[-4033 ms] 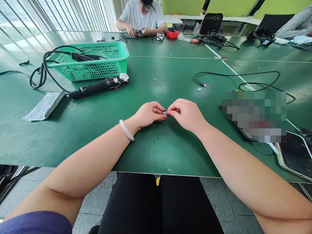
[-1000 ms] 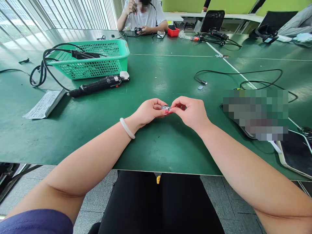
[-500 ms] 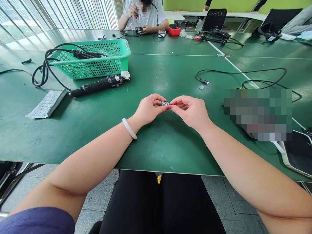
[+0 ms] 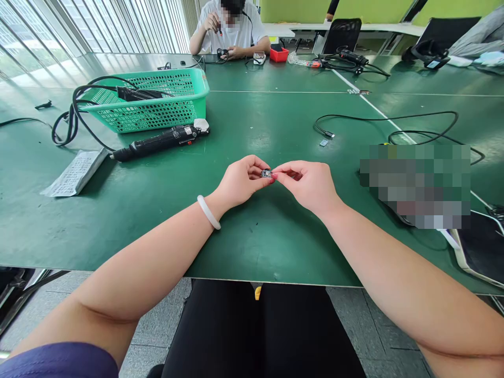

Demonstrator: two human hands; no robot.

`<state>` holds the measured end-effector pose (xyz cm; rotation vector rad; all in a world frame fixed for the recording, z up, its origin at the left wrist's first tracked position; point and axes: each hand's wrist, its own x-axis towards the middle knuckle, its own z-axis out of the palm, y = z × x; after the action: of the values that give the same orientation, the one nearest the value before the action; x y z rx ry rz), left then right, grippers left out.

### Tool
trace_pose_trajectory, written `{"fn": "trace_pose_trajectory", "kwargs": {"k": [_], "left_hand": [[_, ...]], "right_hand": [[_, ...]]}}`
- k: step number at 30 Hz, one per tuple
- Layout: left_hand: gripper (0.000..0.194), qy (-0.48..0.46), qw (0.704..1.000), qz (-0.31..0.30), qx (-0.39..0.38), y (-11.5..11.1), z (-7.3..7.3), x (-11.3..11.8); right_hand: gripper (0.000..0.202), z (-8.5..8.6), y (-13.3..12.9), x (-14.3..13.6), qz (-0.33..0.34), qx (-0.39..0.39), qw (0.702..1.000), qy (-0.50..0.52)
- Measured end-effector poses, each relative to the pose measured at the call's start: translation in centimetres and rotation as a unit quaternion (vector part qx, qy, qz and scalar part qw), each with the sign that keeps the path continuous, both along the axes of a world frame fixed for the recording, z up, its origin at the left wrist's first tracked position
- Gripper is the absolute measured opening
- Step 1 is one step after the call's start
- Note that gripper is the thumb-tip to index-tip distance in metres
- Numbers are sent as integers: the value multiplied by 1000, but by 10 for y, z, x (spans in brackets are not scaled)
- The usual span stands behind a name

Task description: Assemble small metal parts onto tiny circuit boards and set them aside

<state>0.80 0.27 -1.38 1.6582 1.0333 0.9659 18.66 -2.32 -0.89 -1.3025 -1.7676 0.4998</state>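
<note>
Between my two hands, above the green table (image 4: 236, 231), is a small dark-and-silver part (image 4: 266, 173), too small to make out in detail. My left hand (image 4: 240, 181) pinches it between thumb and fingers. The fingertips of my right hand (image 4: 309, 181) are pinched together at the part's right edge, close to my left thumb; whether they grip the part or something tiny on it is too small to tell. A black electric screwdriver (image 4: 161, 140) lies to the left, in front of a green basket (image 4: 149, 113).
A folded paper pad (image 4: 74, 174) lies at the left. Right of centre are a black cable (image 4: 370, 119) and a tiny flat piece (image 4: 323, 143). A blurred object (image 4: 415, 186) and a dark tray-like item (image 4: 480, 252) sit at right. Another person (image 4: 232, 31) works across the table.
The small part has tilted, so more of its patterned face shows. Both hands stay together at nearly the same place. The view has shifted slightly.
</note>
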Motion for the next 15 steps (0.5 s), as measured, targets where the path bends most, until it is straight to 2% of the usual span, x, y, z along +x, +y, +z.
{"fn": "trace_pose_trajectory", "kwargs": {"k": [15], "left_hand": [[25,-20,1000,-11,-17,0,1,1]], "right_hand": [[13,1,0,1,8,33,999,-32]]}}
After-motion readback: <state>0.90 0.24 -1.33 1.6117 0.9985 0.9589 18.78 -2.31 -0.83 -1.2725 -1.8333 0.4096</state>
